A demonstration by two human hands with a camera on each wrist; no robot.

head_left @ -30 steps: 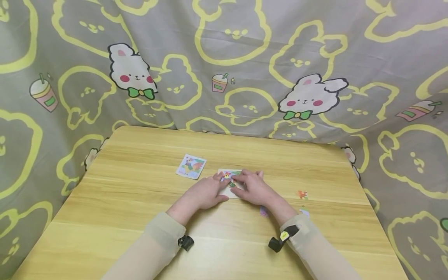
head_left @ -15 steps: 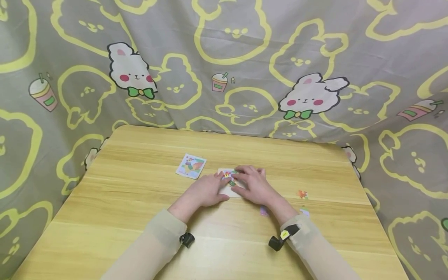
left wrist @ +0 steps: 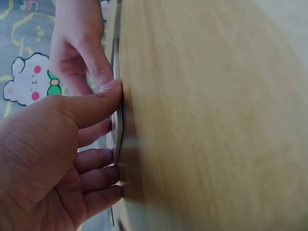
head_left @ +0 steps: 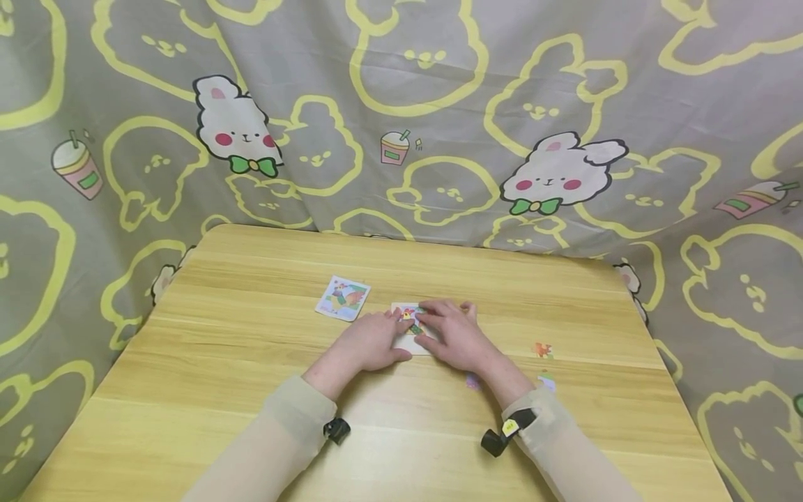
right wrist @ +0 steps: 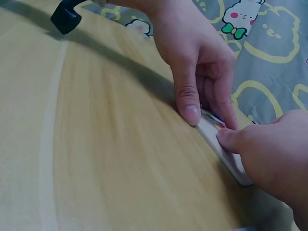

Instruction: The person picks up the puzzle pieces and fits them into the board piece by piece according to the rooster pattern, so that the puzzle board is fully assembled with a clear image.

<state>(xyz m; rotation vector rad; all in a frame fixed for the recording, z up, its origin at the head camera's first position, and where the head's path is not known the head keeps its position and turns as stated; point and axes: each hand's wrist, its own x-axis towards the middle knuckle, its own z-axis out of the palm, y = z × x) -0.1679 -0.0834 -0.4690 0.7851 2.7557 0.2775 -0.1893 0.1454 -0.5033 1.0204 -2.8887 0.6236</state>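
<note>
In the head view, a small white puzzle board [head_left: 406,345] lies on the table, with colourful fitted pieces [head_left: 409,316] across its far part. My left hand [head_left: 370,343] holds the board at its left side; the left wrist view has that thumb against the near edge of the board [left wrist: 118,130]. From the right, my right hand [head_left: 456,336] presses fingertips on the pieces and covers the board's right part. In the right wrist view, the right thumb [right wrist: 228,138] touches the board's top. Whether the right fingers pinch a single piece is hidden.
A square picture card [head_left: 342,298] of a bird lies left of the board. Loose puzzle pieces lie to the right: an orange one [head_left: 543,350], a blue-white one [head_left: 547,381] and a purple one [head_left: 472,381]. A patterned curtain [head_left: 439,139] hangs behind the table.
My right fingers have shifted slightly over the pieces, and a little more of the printed picture shows between the hands. The left hand, the board and the loose pieces stay nearly in place.
</note>
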